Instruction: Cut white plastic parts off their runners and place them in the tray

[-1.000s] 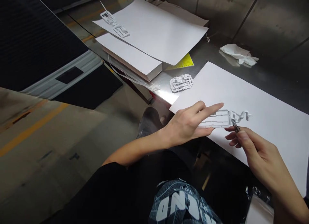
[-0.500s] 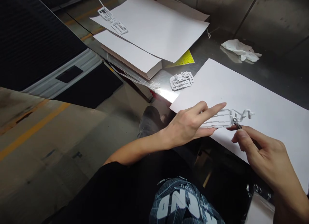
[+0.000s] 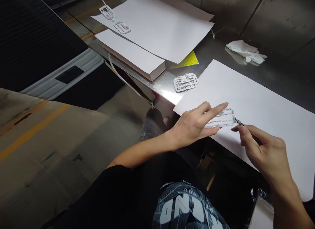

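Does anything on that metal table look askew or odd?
Yes: the large top sheet lies skewed over the white stack, not lined up with it, and a crumpled white item, perhaps a glove, lies on the table.

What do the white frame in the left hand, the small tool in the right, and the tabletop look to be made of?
White frame: probably moulded plastic, satin white; its thin, even ribs suggest so.
Small tool: likely metal, from the dark glint at its tip; the right hand hides much of it.
Tabletop: seemingly smooth bare metal, grey, with bright glare near the edge.
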`<state>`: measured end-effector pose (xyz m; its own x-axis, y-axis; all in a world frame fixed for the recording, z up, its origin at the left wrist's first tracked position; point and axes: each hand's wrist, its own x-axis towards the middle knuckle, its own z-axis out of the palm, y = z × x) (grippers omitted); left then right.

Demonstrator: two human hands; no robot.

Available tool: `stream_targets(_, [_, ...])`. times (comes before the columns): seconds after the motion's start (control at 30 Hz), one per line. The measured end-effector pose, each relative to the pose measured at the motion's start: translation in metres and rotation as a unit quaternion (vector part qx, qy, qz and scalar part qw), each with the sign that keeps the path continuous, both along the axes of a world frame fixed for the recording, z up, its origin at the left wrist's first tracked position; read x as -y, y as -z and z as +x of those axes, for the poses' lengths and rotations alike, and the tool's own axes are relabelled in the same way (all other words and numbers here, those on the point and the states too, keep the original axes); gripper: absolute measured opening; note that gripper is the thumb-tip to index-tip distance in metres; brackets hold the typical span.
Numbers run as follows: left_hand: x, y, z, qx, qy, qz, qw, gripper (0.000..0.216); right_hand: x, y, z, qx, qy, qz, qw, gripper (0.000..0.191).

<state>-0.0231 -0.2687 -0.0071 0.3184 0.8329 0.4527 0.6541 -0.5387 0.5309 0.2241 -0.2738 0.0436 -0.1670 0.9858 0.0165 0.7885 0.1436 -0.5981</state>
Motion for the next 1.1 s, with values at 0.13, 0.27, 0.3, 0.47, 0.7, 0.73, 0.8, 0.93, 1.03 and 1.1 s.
stream_targets(0.13, [-0.004, 0.004, -0.003, 0.028, -0.019, 0.017, 0.999, 0.059, -0.004, 0.010, 0.005, 0.017, 0.023, 0.040, 0.999, 0.045])
stream_targets(0.27, [-0.016, 0.003, -0.036, 0.047, -0.106, 0.061, 0.991, 0.056, -0.017, 0.030, 0.029, 0.115, 0.028, 0.064, 0.991, 0.061])
stream_targets(0.3, [-0.019, 0.002, -0.048, 0.043, -0.145, 0.066, 0.986, 0.055, -0.023, 0.035, 0.034, 0.149, 0.022, 0.080, 0.985, 0.067])
stream_targets(0.47, [-0.041, -0.006, -0.091, -0.010, -0.229, 0.016, 0.973, 0.063, -0.068, 0.045, 0.020, 0.174, -0.087, 0.170, 0.966, 0.067])
stream_targets(0.7, [-0.094, -0.015, -0.084, -0.144, -0.186, -0.138, 0.962, 0.079, -0.176, 0.033, -0.078, 0.068, -0.166, 0.139, 0.974, 0.050])
stream_targets(0.73, [-0.099, -0.016, -0.082, -0.159, -0.184, -0.149, 0.958, 0.081, -0.191, 0.033, -0.089, 0.069, -0.164, 0.137, 0.974, 0.051])
stream_targets(0.8, [-0.104, -0.018, -0.076, -0.183, -0.168, -0.167, 0.954, 0.080, -0.213, 0.031, -0.107, 0.087, -0.152, 0.137, 0.975, 0.052])
stream_targets(0.93, [-0.095, -0.010, -0.075, -0.205, -0.120, -0.185, 0.954, 0.057, -0.237, 0.021, -0.144, 0.166, -0.125, 0.098, 0.973, 0.040])
stream_targets(1.03, [-0.109, 0.017, -0.099, -0.185, -0.115, -0.194, 0.957, 0.068, -0.265, 0.024, -0.168, 0.211, -0.117, 0.059, 0.969, 0.016])
stream_targets(1.1, [-0.130, 0.030, -0.109, -0.169, -0.096, -0.237, 0.952, 0.079, -0.269, 0.021, -0.169, 0.211, -0.101, 0.054, 0.971, 0.019])
